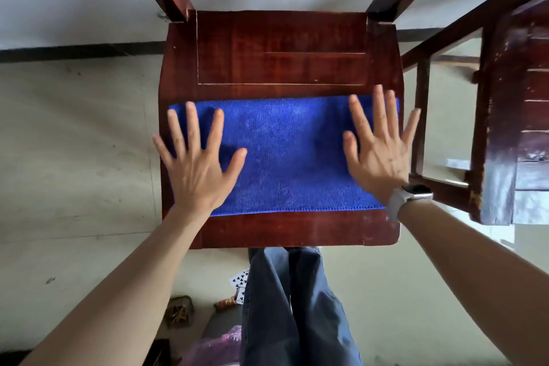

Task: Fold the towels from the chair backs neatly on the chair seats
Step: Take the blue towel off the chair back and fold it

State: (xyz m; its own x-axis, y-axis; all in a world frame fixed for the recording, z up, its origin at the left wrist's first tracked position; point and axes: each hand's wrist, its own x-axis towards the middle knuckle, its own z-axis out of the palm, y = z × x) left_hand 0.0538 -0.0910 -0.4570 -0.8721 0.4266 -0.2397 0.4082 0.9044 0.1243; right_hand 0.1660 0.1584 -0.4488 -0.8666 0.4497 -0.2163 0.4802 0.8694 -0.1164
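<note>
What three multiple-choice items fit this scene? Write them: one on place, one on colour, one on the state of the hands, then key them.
1. Where does the towel lie?
A. over the chair back
B. on the front part of the seat
C. on the floor

2. What colour is the towel?
A. blue
B. white
C. green

3. How are the left hand and right hand?
A. both in fists
B. one pinches a corner
C. both flat with fingers spread

Key: 1 B, the towel covers the near half of the seat and bare wood shows behind it. 2 A, it is blue all over against the red-brown wood. 3 C, each hand lies at one end of the towel with straight, spread fingers.
</note>
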